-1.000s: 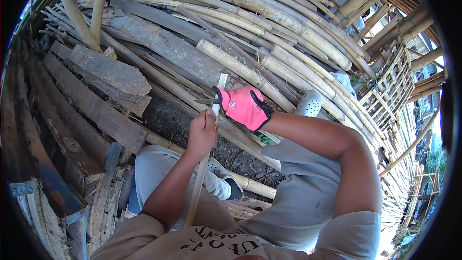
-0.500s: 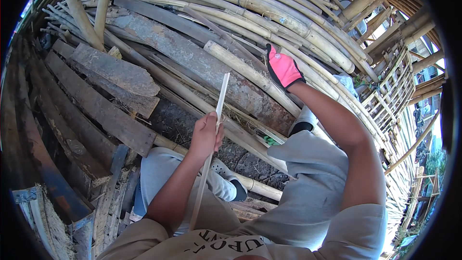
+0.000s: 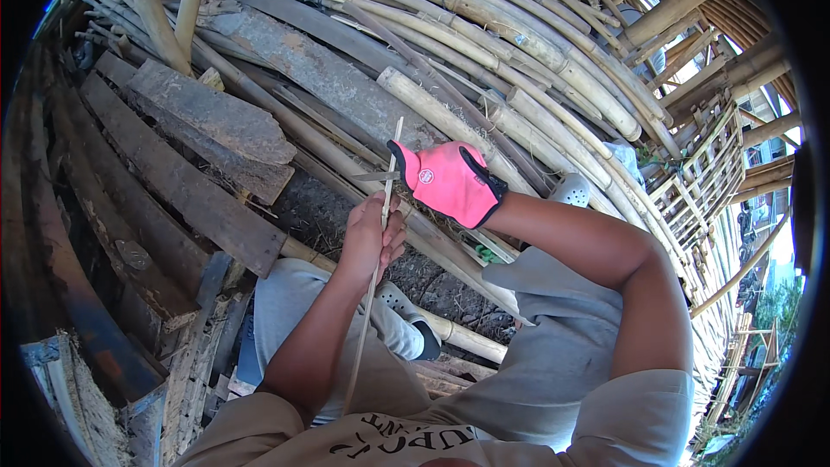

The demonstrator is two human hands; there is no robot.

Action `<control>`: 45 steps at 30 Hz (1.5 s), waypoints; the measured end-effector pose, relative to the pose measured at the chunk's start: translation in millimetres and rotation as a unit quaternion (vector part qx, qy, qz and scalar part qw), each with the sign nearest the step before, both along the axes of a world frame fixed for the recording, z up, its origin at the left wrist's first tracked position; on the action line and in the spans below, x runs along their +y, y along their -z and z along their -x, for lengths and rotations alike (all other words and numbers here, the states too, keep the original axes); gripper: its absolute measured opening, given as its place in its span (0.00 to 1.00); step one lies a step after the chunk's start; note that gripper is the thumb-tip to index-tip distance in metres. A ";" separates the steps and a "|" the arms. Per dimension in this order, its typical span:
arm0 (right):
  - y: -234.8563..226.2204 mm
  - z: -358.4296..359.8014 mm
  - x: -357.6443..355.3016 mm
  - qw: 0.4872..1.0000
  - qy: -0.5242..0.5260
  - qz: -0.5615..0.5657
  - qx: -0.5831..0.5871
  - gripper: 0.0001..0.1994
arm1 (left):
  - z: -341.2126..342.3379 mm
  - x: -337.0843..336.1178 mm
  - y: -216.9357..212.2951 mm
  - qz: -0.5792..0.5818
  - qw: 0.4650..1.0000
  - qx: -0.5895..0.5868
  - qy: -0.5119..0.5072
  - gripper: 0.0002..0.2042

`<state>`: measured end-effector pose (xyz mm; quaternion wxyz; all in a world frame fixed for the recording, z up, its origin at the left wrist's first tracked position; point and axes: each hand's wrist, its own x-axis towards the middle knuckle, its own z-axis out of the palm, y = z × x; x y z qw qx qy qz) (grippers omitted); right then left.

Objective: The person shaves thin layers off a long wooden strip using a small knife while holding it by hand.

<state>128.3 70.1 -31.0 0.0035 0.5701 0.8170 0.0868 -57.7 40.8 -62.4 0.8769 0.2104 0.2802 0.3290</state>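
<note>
My bare left hand (image 3: 370, 233) is closed around a long, thin bamboo strip (image 3: 367, 316), which slants up past my fingers and down toward my shirt. Just above that grip is my right hand (image 3: 450, 183), in a pink glove with black edging, its fingers wrapped around a knife. Only the knife's narrow dark blade (image 3: 372, 176) shows, crossing the strip near its upper end; the handle is hidden in the glove. Whether the blade's edge is biting into the strip I cannot tell.
Long bamboo poles (image 3: 510, 22) are stacked across the far side. Weathered planks (image 3: 173, 182) lie at the left, and a rusty, flaking board (image 3: 303, 56) stretches behind my hands. A woven bamboo lattice (image 3: 696, 177) stands at the right. My grey clogs (image 3: 399, 307) rest among the poles.
My gloved right hand has swung in from the far right to the upper part of the strip, and the knife blade now shows. The left hand keeps its hold on the strip.
</note>
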 end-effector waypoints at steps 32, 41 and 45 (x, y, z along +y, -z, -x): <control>4.4 -21.2 -0.5 0.995 0.086 0.019 0.047 0.16 | -8.5 -16.0 4.5 -0.188 0.955 0.230 0.004 0.18; -6.7 -121.0 44.0 0.955 0.263 -0.062 0.123 0.32 | -18.7 -20.5 14.8 -0.165 0.967 0.192 0.041 0.20; -36.2 -22.8 -0.1 0.940 0.223 0.019 0.258 0.30 | -3.8 -2.5 15.3 -0.184 0.959 0.217 0.001 0.20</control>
